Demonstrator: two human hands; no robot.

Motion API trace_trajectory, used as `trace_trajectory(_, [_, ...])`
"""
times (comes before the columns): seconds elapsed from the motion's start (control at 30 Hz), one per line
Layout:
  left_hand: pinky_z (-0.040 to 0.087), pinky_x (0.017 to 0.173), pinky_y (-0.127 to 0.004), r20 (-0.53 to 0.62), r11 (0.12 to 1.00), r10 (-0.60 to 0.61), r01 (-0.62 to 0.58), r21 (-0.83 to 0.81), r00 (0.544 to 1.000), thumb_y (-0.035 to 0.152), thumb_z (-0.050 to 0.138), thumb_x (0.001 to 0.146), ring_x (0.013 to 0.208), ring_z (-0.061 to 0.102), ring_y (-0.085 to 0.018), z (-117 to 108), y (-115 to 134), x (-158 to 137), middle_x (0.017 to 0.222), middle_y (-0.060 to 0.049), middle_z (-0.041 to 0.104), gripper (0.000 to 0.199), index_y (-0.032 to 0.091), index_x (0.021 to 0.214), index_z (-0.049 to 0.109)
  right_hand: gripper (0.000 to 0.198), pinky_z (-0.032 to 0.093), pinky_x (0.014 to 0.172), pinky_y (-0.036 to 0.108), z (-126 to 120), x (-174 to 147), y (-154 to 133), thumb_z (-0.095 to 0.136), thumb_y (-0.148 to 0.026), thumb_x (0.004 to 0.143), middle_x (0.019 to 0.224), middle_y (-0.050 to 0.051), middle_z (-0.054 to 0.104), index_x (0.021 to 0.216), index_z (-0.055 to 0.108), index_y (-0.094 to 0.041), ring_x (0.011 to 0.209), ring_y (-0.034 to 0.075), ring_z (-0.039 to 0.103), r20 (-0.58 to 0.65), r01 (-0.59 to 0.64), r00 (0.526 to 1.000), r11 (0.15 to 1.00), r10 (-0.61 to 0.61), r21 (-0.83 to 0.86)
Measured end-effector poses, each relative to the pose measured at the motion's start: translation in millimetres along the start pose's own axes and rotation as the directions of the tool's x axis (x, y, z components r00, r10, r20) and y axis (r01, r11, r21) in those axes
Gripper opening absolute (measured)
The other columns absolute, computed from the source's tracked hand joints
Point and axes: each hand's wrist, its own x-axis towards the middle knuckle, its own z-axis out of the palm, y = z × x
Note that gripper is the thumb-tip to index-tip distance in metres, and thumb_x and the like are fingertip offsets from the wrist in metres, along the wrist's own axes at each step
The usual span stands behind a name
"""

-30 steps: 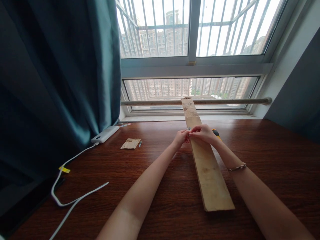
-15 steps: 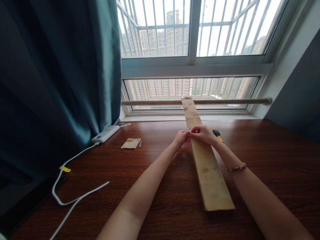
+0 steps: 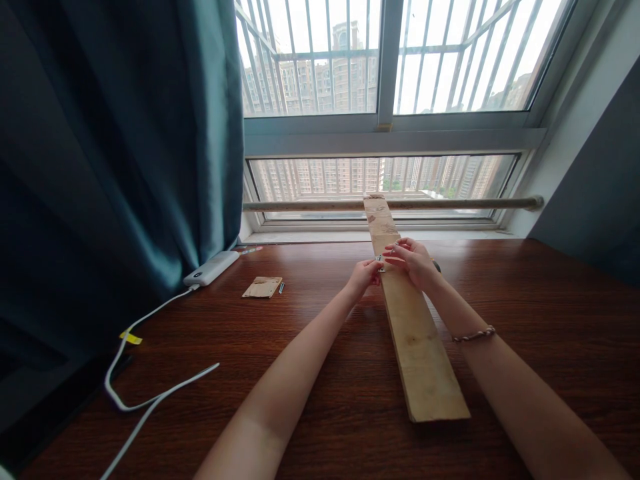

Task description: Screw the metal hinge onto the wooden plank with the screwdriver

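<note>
A long, pale wooden board point(image 3: 423, 347) lies lengthwise on the brown table, its far end reaching the window rail. At the board's left edge, my left hand point(image 3: 366, 275) pinches a small silver metal piece with holes point(image 3: 380, 261), perhaps a hinge or bracket. Just above and to the right of it, my right hand point(image 3: 410, 259) is raised over the board. Its thumb and index finger are pressed together; anything between them is too small to name. Behind my right wrist, the dark handle end of a tool point(image 3: 437, 266) shows, mostly hidden.
On the left lies a small square wooden piece point(image 3: 261, 287) with screws point(image 3: 281, 288) beside it. Farther left are a white power bank point(image 3: 211, 268) and its white cable point(image 3: 165, 393). A blue curtain point(image 3: 200, 133) hangs there. A horizontal rail point(image 3: 460, 204) crosses the window.
My right hand has lifted off the small metal piece, up and slightly right, now covering most of the black-and-yellow tool. My left hand stays in place on the metal piece.
</note>
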Motion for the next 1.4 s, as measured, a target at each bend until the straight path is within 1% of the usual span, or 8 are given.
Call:
trace_trajectory(0.1, [0.033, 0.043, -0.021, -0.003, 1.0, 0.009, -0.009, 0.012, 1.0, 0.032, 0.068, 0.066, 0.041, 0.043, -0.006, 0, -1, 0, 0.052, 0.003, 0.05, 0.022, 0.013, 0.065, 0.058, 0.027, 0.042, 0.053, 0.026, 7, 3, 5, 0.058, -0.037, 0.068, 0.065, -0.002, 0.058, 0.086, 0.053, -0.018, 0.054, 0.013, 0.054, -0.083, -0.026, 0.996, 0.98, 0.01, -0.197])
trace_trajectory(0.2, [0.032, 0.043, -0.021, -0.011, 0.998, 0.032, -0.032, 0.046, 0.999, 0.036, 0.069, 0.067, 0.041, 0.044, -0.006, 0, -3, 1, 0.052, 0.003, 0.05, 0.026, 0.013, 0.063, 0.056, 0.025, 0.038, 0.053, 0.026, 10, 8, 8, 0.07, -0.029, 0.054, 0.054, -0.005, 0.049, 0.075, 0.06, -0.017, 0.053, 0.014, 0.049, -0.102, -0.024, 0.995, 0.944, -0.011, -0.328])
trace_trajectory(0.27, [0.032, 0.043, -0.021, -0.011, 0.997, 0.05, -0.049, 0.06, 0.999, 0.036, 0.068, 0.068, 0.04, 0.043, -0.006, 0, -3, 1, 0.051, 0.003, 0.049, 0.027, 0.014, 0.061, 0.055, 0.021, 0.036, 0.055, 0.026, 11, 11, 8, 0.071, -0.026, 0.052, 0.052, -0.005, 0.048, 0.07, 0.064, -0.016, 0.055, 0.014, 0.049, -0.11, -0.028, 0.994, 0.917, -0.017, -0.399])
trace_trajectory(0.53, [0.032, 0.043, -0.021, -0.028, 0.996, 0.03, -0.028, 0.083, 0.999, 0.034, 0.068, 0.07, 0.038, 0.04, -0.005, 3, 0, -1, 0.047, 0.005, 0.046, 0.027, 0.014, 0.061, 0.053, 0.017, 0.038, 0.056, 0.025, 17, 10, 9, 0.065, -0.028, 0.063, 0.06, 0.002, 0.064, 0.071, 0.072, -0.015, 0.06, 0.016, 0.057, -0.098, -0.027, 0.995, 0.848, -0.03, -0.53])
trace_trajectory(0.73, [0.031, 0.043, -0.021, -0.028, 0.998, 0.019, -0.018, 0.061, 0.999, 0.029, 0.066, 0.072, 0.037, 0.04, -0.005, 4, 2, -3, 0.046, 0.005, 0.045, 0.025, 0.015, 0.059, 0.05, 0.02, 0.039, 0.055, 0.024, 21, 5, 7, 0.062, -0.028, 0.067, 0.062, 0.003, 0.066, 0.077, 0.074, -0.015, 0.06, 0.016, 0.058, -0.091, 0.009, 0.993, 0.812, -0.076, -0.584])
trace_trajectory(0.93, [0.03, 0.043, -0.021, -0.044, 0.998, 0.008, -0.005, 0.067, 0.999, 0.032, 0.068, 0.071, 0.037, 0.039, -0.005, 5, 3, -3, 0.044, 0.005, 0.044, 0.03, 0.016, 0.056, 0.048, 0.019, 0.04, 0.058, 0.025, 24, 2, 7, 0.06, -0.029, 0.073, 0.067, 0.003, 0.068, 0.081, 0.073, -0.018, 0.065, 0.017, 0.06, -0.097, 0.021, 0.989, 0.757, -0.111, -0.654])
trace_trajectory(1.2, [0.027, 0.041, -0.021, -0.026, 0.999, 0.017, -0.016, 0.038, 1.0, 0.034, 0.07, 0.068, 0.036, 0.038, -0.005, 3, -1, 0, 0.044, 0.006, 0.043, 0.031, 0.016, 0.057, 0.048, 0.018, 0.039, 0.062, 0.028, 23, -2, 0, 0.056, -0.03, 0.083, 0.077, 0.008, 0.07, 0.084, 0.071, -0.019, 0.073, 0.021, 0.063, -0.027, 0.068, 0.988, 0.597, -0.149, -0.799])
trace_trajectory(1.4, [0.027, 0.04, -0.02, -0.02, 0.999, 0.021, -0.02, 0.035, 1.0, 0.035, 0.07, 0.069, 0.036, 0.037, -0.004, 5, 0, -2, 0.044, 0.006, 0.042, 0.033, 0.016, 0.056, 0.047, 0.02, 0.036, 0.064, 0.03, 22, -6, -3, 0.051, -0.028, 0.089, 0.087, 0.012, 0.07, 0.086, 0.067, -0.018, 0.078, 0.024, 0.063, 0.088, 0.165, 0.979, 0.459, -0.184, -0.873])
